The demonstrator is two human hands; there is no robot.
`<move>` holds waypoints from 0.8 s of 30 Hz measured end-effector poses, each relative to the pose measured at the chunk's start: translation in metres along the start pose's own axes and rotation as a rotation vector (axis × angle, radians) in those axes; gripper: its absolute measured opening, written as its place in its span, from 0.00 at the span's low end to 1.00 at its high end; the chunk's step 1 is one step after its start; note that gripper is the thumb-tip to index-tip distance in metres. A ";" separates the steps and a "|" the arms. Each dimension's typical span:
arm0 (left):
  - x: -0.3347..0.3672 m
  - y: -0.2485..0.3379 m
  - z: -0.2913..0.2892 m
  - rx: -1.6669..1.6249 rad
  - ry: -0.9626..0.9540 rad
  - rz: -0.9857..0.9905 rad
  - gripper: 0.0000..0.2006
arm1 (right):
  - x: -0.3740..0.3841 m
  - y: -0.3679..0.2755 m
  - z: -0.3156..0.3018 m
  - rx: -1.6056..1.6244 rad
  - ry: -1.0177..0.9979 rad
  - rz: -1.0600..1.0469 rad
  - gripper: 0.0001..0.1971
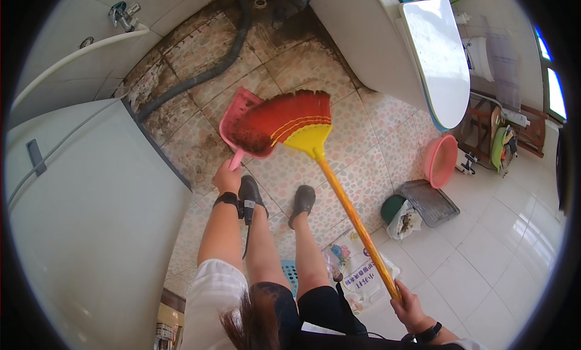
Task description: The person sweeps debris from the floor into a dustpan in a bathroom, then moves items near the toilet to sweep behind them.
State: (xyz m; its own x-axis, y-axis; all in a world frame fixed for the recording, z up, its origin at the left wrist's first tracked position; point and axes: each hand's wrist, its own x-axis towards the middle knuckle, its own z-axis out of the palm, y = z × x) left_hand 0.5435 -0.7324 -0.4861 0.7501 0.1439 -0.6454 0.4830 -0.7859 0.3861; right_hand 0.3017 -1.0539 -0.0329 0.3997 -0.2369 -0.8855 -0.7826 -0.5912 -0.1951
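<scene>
My left hand (pixel 227 178) is closed round the short handle of a pink dustpan (pixel 232 115), which rests low by the tiled floor in front of my feet. In my right hand (pixel 411 306), at the lower right, is the end of the long wooden stick of a broom (pixel 353 215). The broom has a yellow neck and a fan of red bristles, dark with dirt along the edge. Its bristles lie over the dustpan's right side and hide part of the pan. Whether anything lies in the pan under them I cannot tell.
A dark corrugated hose (pixel 200 79) crosses the dirty floor behind the dustpan. A large pale appliance (pixel 97 211) stands at left, a white cabinet (pixel 363 35) at back right. Right of me are a pink basin (pixel 440 161), a grey tray (pixel 431 203) and a small bin (pixel 394 209).
</scene>
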 end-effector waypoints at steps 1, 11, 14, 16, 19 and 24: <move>-0.001 -0.001 0.000 0.008 0.018 0.026 0.11 | 0.000 0.003 0.001 0.031 0.005 0.048 0.29; -0.030 0.004 -0.032 -0.116 0.038 0.217 0.15 | -0.001 0.011 0.009 0.387 0.064 0.274 0.31; -0.045 0.020 -0.036 -0.189 0.029 0.331 0.15 | -0.014 0.022 0.015 0.561 0.096 0.308 0.30; -0.054 0.026 -0.041 -0.237 -0.005 0.377 0.15 | -0.021 0.032 0.022 0.700 0.116 0.374 0.29; -0.073 0.047 -0.062 -0.254 -0.160 0.358 0.14 | -0.028 0.031 0.031 0.836 0.081 0.379 0.30; -0.095 0.069 -0.089 -0.155 -0.215 0.389 0.13 | -0.051 0.028 0.051 0.936 0.100 0.325 0.30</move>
State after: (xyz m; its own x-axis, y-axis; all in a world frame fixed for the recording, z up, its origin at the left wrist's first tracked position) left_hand 0.5456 -0.7463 -0.3393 0.7861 -0.2846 -0.5486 0.2581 -0.6554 0.7098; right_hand 0.2348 -1.0192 -0.0142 0.1034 -0.3684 -0.9239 -0.9052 0.3500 -0.2409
